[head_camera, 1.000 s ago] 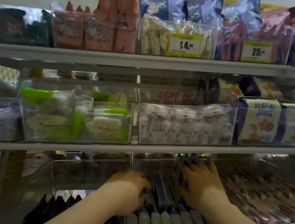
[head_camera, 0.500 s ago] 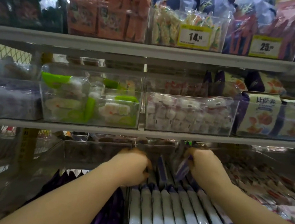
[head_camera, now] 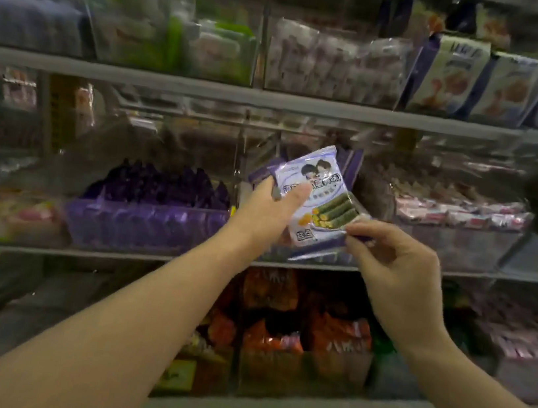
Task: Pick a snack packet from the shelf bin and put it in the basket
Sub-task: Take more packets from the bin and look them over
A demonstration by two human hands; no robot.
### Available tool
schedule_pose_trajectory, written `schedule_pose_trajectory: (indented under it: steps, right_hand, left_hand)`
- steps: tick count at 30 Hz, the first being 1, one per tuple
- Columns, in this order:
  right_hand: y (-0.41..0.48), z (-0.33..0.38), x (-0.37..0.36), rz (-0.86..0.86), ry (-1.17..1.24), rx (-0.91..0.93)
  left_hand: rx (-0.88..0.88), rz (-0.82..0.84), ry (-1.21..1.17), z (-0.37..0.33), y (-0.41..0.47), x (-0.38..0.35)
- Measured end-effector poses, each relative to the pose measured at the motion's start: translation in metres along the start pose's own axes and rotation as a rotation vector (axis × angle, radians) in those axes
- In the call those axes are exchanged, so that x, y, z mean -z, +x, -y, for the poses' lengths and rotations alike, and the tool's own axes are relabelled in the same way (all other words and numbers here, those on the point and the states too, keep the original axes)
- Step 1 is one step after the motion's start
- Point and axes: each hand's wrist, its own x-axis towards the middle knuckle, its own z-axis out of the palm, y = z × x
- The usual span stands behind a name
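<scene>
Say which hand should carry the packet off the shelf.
Left, probably. The left hand grips the packet with its thumb across the front, while the right hand only pinches the bottom edge. The basket is out of view, so nearness cannot be judged.

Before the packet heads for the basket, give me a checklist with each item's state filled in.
1. Snack packet held up in front of the shelf: ok.
2. Left hand grips its upper left edge: ok.
3. Right hand pinches its lower right corner: ok.
4. Only one packet held: cannot tell; purple edges show behind it.
5. Basket in sight: not ok, none in view.
</scene>
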Motion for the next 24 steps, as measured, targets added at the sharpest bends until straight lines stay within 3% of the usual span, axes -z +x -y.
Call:
schedule_pose_trajectory:
  steps: [4,10,14,20,24]
  right_hand:
    - [-0.05,0.003,-0.006,0.125,0.103,-0.14]
    - [-0.078,0.0,-0.017,0.26,0.416,-0.622]
    - [-0.105,-0.005,-0.026,0.264,0.508,-0.713]
    - [-0.148,-0.026,-0.04,0.355,0.511,-0.802]
    - [-0.155,-0.034,-0.051,0.346,0.619,-0.913]
  left_hand:
    - [-0.058,-0.056,0.019,0.037,-0.045,0.005]
    - [0.015,0.161,0.204,0.072,-0.107,0.02]
    - [0.12,0.233,0.125,0.099,-0.133,0.022]
    - [0.254,0.027,-0.194,0.131,-0.148,0.015]
    - [0.319,0.002,-0.241,0.142,-0.147,0.02]
